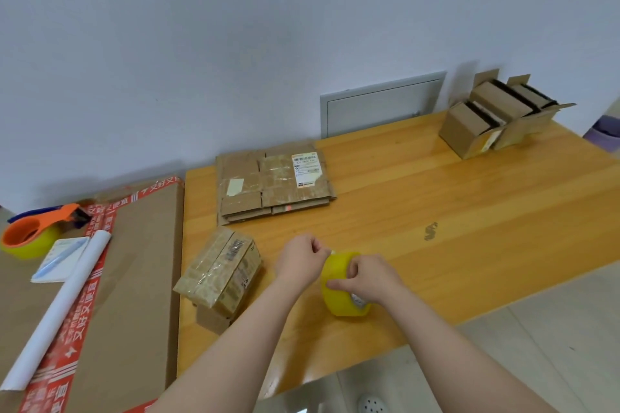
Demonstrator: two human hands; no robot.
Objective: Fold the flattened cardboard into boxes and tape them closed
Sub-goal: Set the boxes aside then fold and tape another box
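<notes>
Two bare hands start a strip from a yellow tape roll above a wooden table.

On the table, the stack of flattened cardboard lies far and left. Nearer, just left of the hands, sits a small folded box, its top already glossy with tape. Near the table's front edge, the right hand curls its fingers round the tape roll and holds it on edge; whether the roll touches the wood cannot be told. The left hand, fingers curled tight, seems to pinch the pale loose tape end at the roll's top. This step probably goes best with the roll gripped steady and the end drawn slowly and straight toward the box, so the film neither splits nor folds onto itself.
</notes>
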